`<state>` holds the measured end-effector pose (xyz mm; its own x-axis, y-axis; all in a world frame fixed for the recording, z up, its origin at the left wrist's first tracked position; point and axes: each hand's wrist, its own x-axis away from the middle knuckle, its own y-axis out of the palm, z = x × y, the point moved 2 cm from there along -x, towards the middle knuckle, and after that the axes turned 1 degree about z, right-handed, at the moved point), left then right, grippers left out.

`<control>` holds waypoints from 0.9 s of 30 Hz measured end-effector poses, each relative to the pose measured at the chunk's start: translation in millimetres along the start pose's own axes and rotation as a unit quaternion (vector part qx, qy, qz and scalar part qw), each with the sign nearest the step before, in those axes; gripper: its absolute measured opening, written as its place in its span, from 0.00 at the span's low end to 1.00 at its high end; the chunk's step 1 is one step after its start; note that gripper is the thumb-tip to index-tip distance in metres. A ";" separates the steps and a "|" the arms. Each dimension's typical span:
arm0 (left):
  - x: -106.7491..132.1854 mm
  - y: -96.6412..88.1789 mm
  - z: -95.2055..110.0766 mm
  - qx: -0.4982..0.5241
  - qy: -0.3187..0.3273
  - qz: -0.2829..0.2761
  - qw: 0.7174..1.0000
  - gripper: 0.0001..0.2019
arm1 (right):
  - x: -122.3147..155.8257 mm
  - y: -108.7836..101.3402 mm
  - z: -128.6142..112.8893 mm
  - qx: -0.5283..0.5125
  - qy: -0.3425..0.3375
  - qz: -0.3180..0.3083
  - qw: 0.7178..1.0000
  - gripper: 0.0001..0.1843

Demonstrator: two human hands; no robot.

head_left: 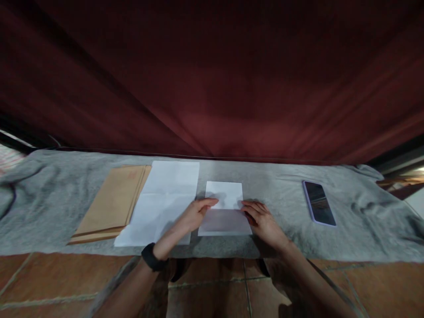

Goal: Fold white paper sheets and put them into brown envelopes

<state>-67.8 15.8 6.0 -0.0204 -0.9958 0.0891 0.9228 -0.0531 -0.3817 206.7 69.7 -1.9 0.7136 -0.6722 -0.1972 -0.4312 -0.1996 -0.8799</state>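
A white sheet of paper (225,223) lies in front of me with a crosswise fold line; its near part is in shade and its far part is brighter. My left hand (197,213) pinches the sheet's left edge at that line, fingers together and pointing right. On the opposite edge, my right hand (263,218) holds the paper with curled fingers, the thumb partly hidden. Left of these, larger white sheets (165,194) with crease lines lie flat, close to my left forearm, which wears a black wristband.
Brown paper envelopes (111,201) are stacked at the left, their right side meeting the white sheets. A phone in a lilac case (319,203) rests at the right. Grey cloth (281,176) covers the surface; a dark red curtain (212,88) hangs behind. Tiled floor (59,278) shows below.
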 end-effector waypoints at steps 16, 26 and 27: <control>2.4 -20.4 -7.6 0.070 -0.084 -0.010 0.994 0.20 | -10.0 13.8 8.3 -0.029 0.057 0.066 0.996 0.12; -4.2 -15.1 4.6 -0.134 -0.064 0.036 0.988 0.08 | -16.7 19.3 9.5 -0.080 0.101 0.094 0.987 0.12; -4.5 -13.8 6.7 -0.155 -0.067 0.041 0.985 0.08 | -16.4 20.1 9.3 -0.079 0.105 0.097 0.987 0.13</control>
<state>-77.8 21.6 17.0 0.1194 -0.9802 0.1580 0.7563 -0.0133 -0.6541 191.5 83.4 -20.4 0.4863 -0.8383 -0.2464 -0.6412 -0.1507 -0.7525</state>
